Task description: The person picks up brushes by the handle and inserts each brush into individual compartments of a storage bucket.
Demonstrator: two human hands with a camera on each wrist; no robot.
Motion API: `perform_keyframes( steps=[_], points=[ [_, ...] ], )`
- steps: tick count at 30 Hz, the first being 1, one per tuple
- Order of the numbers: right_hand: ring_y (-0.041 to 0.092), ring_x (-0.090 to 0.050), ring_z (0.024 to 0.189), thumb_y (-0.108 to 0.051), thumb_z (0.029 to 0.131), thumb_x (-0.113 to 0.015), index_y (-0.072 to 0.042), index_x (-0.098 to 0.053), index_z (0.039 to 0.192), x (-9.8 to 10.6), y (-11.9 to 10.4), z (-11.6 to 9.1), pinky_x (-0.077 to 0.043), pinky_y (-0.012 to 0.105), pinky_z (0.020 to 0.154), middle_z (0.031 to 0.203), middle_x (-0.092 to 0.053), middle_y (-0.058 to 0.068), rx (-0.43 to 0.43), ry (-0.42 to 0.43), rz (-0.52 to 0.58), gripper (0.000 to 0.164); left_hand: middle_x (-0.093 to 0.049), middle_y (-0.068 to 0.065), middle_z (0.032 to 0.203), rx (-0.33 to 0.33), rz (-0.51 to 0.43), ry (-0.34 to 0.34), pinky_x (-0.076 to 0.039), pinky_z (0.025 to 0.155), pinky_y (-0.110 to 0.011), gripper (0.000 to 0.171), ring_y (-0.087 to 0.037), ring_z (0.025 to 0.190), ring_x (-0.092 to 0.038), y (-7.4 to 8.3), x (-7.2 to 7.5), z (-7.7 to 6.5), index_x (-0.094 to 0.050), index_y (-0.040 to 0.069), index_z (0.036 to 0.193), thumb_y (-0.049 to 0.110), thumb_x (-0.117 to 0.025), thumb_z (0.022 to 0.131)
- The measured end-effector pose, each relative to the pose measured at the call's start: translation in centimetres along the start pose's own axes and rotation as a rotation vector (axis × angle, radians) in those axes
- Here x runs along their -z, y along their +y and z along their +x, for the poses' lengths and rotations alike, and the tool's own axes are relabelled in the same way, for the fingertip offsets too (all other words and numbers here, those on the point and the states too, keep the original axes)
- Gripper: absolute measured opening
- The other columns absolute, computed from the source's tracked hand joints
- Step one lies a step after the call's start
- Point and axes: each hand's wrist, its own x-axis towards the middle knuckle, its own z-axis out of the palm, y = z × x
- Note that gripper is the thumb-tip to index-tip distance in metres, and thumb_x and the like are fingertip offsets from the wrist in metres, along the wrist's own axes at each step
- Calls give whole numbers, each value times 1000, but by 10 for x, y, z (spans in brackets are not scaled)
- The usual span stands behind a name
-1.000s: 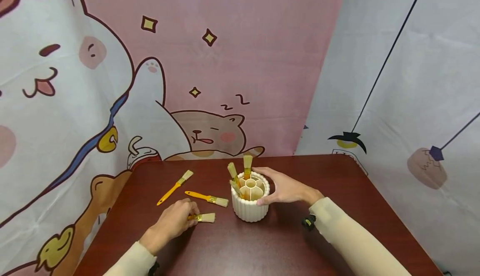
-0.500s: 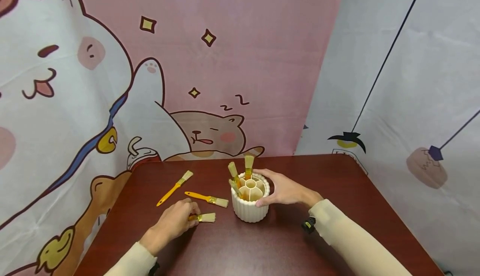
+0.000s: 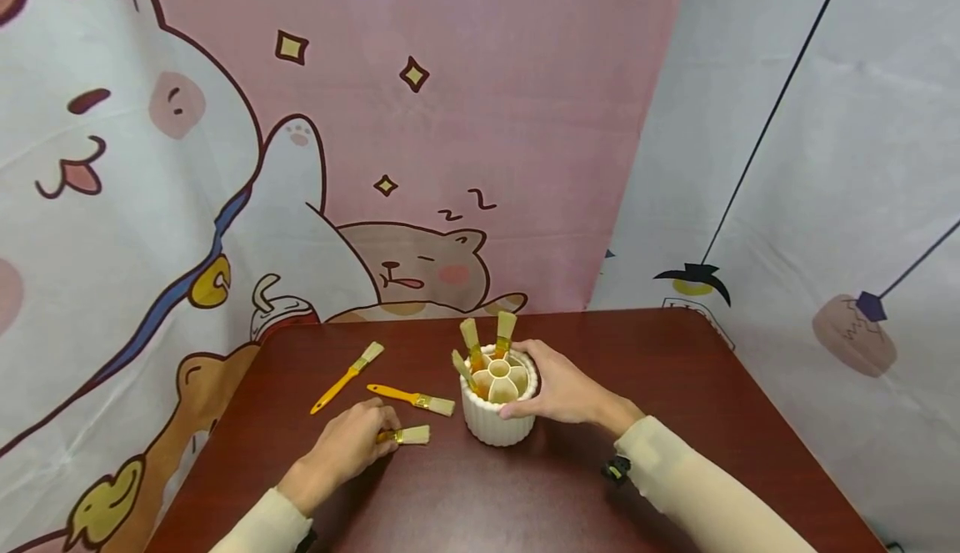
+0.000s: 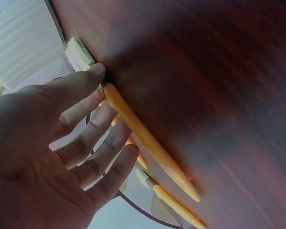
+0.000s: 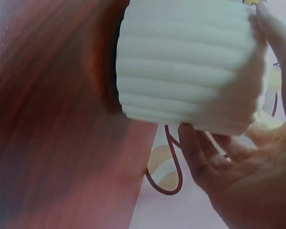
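Observation:
My left hand (image 3: 348, 446) pinches a paintbrush (image 3: 412, 435) near its metal ferrule, low over the table. In the left wrist view the brush's orange handle (image 4: 145, 136) runs past the other fingers, which are loosely bent. The right hand (image 3: 568, 382) grips a white ribbed brush holder (image 3: 498, 428) from its right side, thumb at the near rim and fingers at the far side. Three brushes stand bristles-up in the holder's left and back compartments: one brush (image 3: 506, 325) at the back, another brush (image 3: 470, 334) beside it and a brush (image 3: 460, 365) leaning left.
Two more brushes lie on the dark red table (image 3: 637, 486): a slanted brush (image 3: 347, 379) at the far left, and a brush (image 3: 411, 397) between the left hand and the holder. A cartoon-printed cloth (image 3: 517, 119) hangs behind the table.
The holder has turned clockwise a little as seen from above, shifting its standing brushes. My right thumb has moved left along with the rim. The left hand keeps its place with the brush.

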Motion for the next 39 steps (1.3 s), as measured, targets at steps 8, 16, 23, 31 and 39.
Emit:
perform_keyframes(
  steps=[8, 16, 23, 31, 39],
  points=[
    [26, -68, 138, -72, 78, -103, -1, -53, 163, -14, -12, -7, -60, 52, 118, 157, -65, 16, -61, 82, -37, 121, -76, 1, 101, -35, -10, 20, -65, 74, -33, 19, -17, 90, -77, 3, 3, -1, -84, 17, 103, 14, -100, 93],
    [29, -67, 133, -77, 76, -101, -1, -53, 159, -25, -27, -12, -62, 51, 113, 153, -63, 18, -154, 173, -67, 123, -77, 2, 102, 51, -35, 116, -63, 76, -31, 18, -12, 88, -73, 8, 9, 1, -85, 18, 105, 15, -99, 94],
    [32, -66, 132, -79, 74, -101, -1, -52, 156, -33, -35, -14, -63, 52, 110, 146, -63, 17, -228, 209, -98, 123, -77, -2, 102, 146, -144, 290, -64, 78, -32, 21, -17, 89, -74, 19, 13, 5, -84, 12, 109, 14, -99, 94],
    [34, -66, 137, -81, 77, -98, 2, -49, 160, -30, -35, -14, -61, 53, 115, 152, -60, 21, -221, 185, -107, 127, -82, -7, 104, 179, -339, 499, -68, 76, -34, 22, -24, 90, -79, 40, 25, 11, -82, 8, 115, 10, -95, 98],
    [33, -65, 141, -78, 80, -98, -1, -49, 163, -6, -27, -19, -57, 57, 121, 156, -59, 21, -174, 94, -62, 123, -85, -4, 109, 174, -501, 584, -71, 79, -29, 23, -20, 96, -83, 61, 38, 10, -82, 9, 122, 11, -92, 102]
  ],
)
